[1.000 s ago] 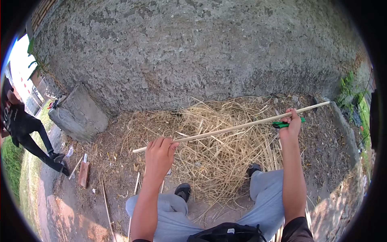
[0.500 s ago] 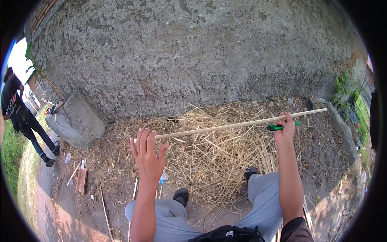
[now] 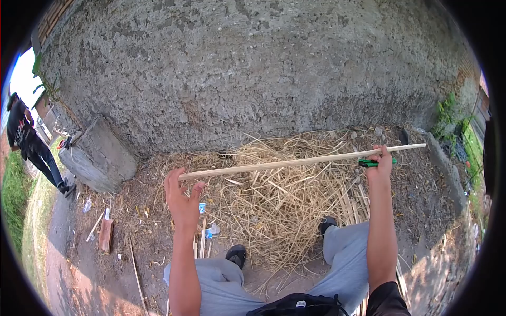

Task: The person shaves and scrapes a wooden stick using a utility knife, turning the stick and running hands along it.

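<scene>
A long, pale bamboo strip (image 3: 279,164) spans the view from left to right, above a heap of shavings (image 3: 284,210). At its left end, my left hand (image 3: 183,203) has its fingers against the strip, with the thumb standing apart below. My right hand (image 3: 381,167) is closed round the strip close to its right end. In that same hand lies a green tool (image 3: 368,163) with a dark end, which looks like a utility knife; its blade cannot be made out.
A rough grey wall (image 3: 253,68) rises behind the heap. A concrete block (image 3: 103,158) stands at the left, near a walking person (image 3: 26,139). A wooden-handled blade (image 3: 106,234), thin strips (image 3: 138,276) and a blue-and-white cup (image 3: 202,208) lie on the ground.
My left hand has shifted slightly left, its fingers drawing closer together at the strip's end. The strip's left part is a little higher. My right hand moved slightly right. The person took a step.
</scene>
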`<state>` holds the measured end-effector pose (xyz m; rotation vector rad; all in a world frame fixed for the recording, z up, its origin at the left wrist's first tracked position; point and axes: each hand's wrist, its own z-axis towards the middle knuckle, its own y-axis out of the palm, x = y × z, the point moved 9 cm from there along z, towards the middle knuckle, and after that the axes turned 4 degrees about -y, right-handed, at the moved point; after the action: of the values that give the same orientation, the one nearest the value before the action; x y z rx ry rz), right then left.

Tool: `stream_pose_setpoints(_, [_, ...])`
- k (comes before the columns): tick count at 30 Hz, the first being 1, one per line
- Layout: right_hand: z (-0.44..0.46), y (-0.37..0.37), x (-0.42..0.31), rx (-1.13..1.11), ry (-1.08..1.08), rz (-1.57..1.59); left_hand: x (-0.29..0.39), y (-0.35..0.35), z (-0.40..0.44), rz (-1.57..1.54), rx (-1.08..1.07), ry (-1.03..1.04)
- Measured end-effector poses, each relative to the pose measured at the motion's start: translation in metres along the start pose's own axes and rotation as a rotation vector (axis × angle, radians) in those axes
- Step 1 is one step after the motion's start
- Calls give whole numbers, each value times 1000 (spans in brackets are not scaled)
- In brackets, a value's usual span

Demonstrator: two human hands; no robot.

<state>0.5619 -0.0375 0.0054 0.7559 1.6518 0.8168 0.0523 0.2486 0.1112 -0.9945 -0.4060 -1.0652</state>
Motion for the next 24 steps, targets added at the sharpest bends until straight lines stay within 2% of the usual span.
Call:
stream_pose_setpoints(1, [2, 0, -1, -2, 1, 1, -4, 1, 2, 0, 3, 0])
stream_pose_setpoints(3, [6, -4, -3, 22, 3, -4, -32, 12, 6, -488, -72, -213])
stream_pose_setpoints(9, [19, -11, -8, 19, 38, -27, -41, 11, 7, -646, -44, -326])
stream_pose_setpoints(14, [22, -23, -18, 93, 12, -52, -37, 15, 5, -792, -53, -334])
stream_pose_setpoints(22, [27, -29, -20, 78, 17, -56, -47, 30, 4, -1008, -105, -411])
stream_pose_setpoints(24, [22, -25, -20, 91, 24, -38, -53, 36, 1, -1121, -122, -494])
